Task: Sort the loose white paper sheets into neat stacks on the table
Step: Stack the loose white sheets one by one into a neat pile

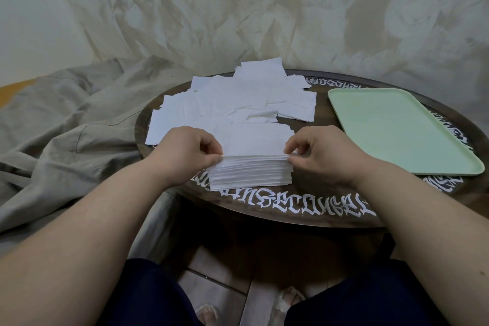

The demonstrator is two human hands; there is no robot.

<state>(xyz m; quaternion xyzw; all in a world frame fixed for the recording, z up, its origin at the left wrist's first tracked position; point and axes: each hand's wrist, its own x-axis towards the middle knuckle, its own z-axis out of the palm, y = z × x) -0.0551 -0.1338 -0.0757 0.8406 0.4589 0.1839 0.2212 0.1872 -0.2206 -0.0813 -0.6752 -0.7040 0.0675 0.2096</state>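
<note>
Fingers (211, 149) of both hands pinch the top sheet (254, 141) at its near corners over the stack (250, 173); we judge alignment underway, next fetching from the loose sheets (232, 103).

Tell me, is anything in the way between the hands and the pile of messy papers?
Nothing visible. The left hand and right hand pinch the top of the neat stack; the loose sheets lie just behind it.
</note>
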